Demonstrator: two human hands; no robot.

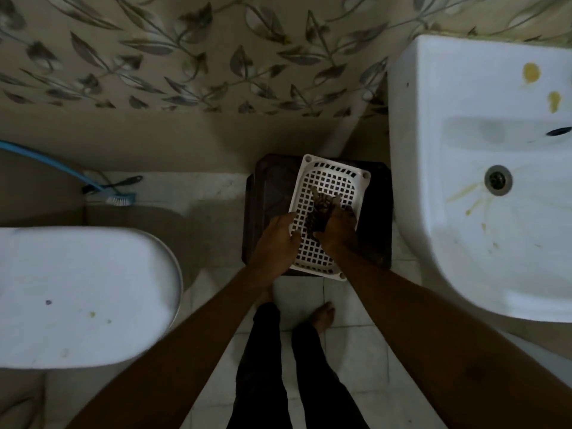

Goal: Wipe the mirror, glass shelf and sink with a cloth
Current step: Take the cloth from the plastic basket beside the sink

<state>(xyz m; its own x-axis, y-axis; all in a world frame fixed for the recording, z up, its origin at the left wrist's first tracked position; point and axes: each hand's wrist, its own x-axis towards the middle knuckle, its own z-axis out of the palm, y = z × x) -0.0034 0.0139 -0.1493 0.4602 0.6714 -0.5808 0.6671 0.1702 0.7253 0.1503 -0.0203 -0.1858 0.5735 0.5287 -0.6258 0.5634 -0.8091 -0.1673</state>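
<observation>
The white sink (464, 249) fills the right side, with yellow stains on its rim and in the bowl around the drain (497, 180). Left of it, a white perforated plastic basket (332, 181) rests tilted on a dark stool (269, 193). My left hand (275, 243) grips the basket's left edge. The basket's right side is held by my right hand (339, 230), and something dark, either its fingers or a dark thing, shows at the grid. I cannot make out a cloth. Mirror and glass shelf are out of view.
A white toilet lid (80, 295) lies at the left. A blue-handled brush (119, 199) and a blue hose (46, 159) lie by the wall behind it. Leaf-patterned tiles cover the wall. My bare feet and dark trousers stand on the pale tiled floor (356, 351).
</observation>
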